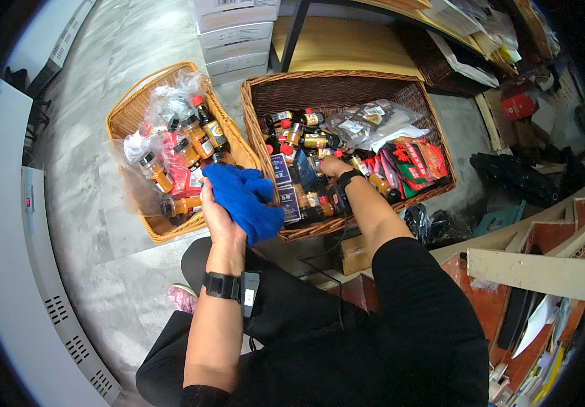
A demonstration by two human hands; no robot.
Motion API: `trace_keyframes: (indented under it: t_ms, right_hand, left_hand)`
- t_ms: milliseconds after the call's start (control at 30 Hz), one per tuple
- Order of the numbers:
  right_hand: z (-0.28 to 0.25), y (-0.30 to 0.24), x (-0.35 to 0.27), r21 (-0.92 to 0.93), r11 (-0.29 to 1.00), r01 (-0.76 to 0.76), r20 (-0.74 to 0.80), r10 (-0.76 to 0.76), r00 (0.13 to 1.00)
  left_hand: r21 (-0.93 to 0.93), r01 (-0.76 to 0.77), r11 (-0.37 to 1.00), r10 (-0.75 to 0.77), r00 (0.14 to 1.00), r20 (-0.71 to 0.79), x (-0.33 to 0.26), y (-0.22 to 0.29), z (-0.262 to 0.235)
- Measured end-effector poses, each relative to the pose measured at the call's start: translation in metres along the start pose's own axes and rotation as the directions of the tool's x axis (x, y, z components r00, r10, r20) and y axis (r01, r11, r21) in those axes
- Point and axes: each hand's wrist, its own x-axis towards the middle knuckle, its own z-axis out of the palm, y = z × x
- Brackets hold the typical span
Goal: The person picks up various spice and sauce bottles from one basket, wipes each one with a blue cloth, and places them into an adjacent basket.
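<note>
My left hand (219,216) grips a bright blue cloth (244,202), bunched up and hanging over the gap between two wicker baskets. My right hand (334,167) reaches down into the dark brown wicker basket (347,79), its fingers curled among small bottles; what they hold is hidden. Around it lie small dark bottles (315,140), some with red caps, and dark blue boxes (282,169). Red and green packets (414,163) fill that basket's right side. In the lighter tan basket (122,114) on the left, orange-brown spice bottles (189,153) lie with clear plastic bags.
A clear plastic package (374,122) lies at the back of the brown basket. Behind stand stacked white boxes (238,34) and a wooden shelf (347,44). A cardboard box (353,254) and wooden planks (533,273) crowd the right. White appliances (18,163) line the left.
</note>
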Motion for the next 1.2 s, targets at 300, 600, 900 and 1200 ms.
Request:
trace_keyframes:
  t_ms: [300, 600, 900, 1200]
  right_hand:
    - [0.006, 0.028, 0.063, 0.171, 0.982, 0.084, -0.083, -0.071, 0.994]
    - [-0.078, 0.104, 0.027, -0.524, 0.819, 0.232, 0.192, -0.151, 0.970]
    - [-0.032, 0.088, -0.033, -0.477, 0.860, 0.184, 0.491, 0.087, 0.867]
    - [-0.054, 0.098, -0.052, -0.141, 0.987, 0.077, 0.458, -0.004, 0.889]
  left_hand:
    - [0.002, 0.012, 1.000, -0.012, 1.000, 0.015, 0.010, -0.003, -0.008]
    - [-0.009, 0.072, 0.997, -0.071, 0.997, 0.038, 0.023, -0.021, -0.002]
    - [0.019, 0.090, 0.996, -0.090, 0.996, 0.007, 0.018, -0.024, 0.012]
    - [0.028, 0.078, 0.997, -0.080, 0.993, 0.088, 0.020, -0.025, 0.007]
